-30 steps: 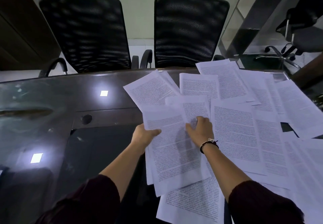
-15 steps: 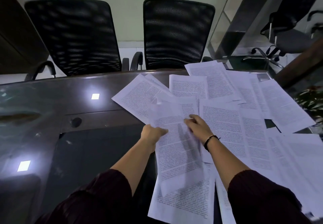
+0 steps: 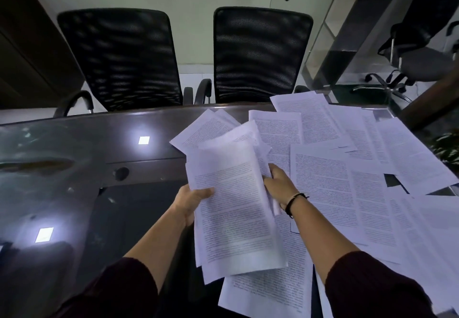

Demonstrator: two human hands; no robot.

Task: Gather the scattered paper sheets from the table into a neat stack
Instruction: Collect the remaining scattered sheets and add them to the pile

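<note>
Nearest you, your left hand [image 3: 192, 202] grips the left edge of a small bundle of sheets [image 3: 236, 208], thumb curled over the top page. Your right hand [image 3: 279, 184] curls its fingers round the bundle's right edge. The bundle is lifted and tilted, blurred at its lower end. Loose printed sheets [image 3: 330, 193], too overlapped to count, cover the right half of the glossy dark table [image 3: 74, 181]; the left half shows bare glass. Beyond the far edge stand two black mesh chairs [image 3: 260, 54].
</note>
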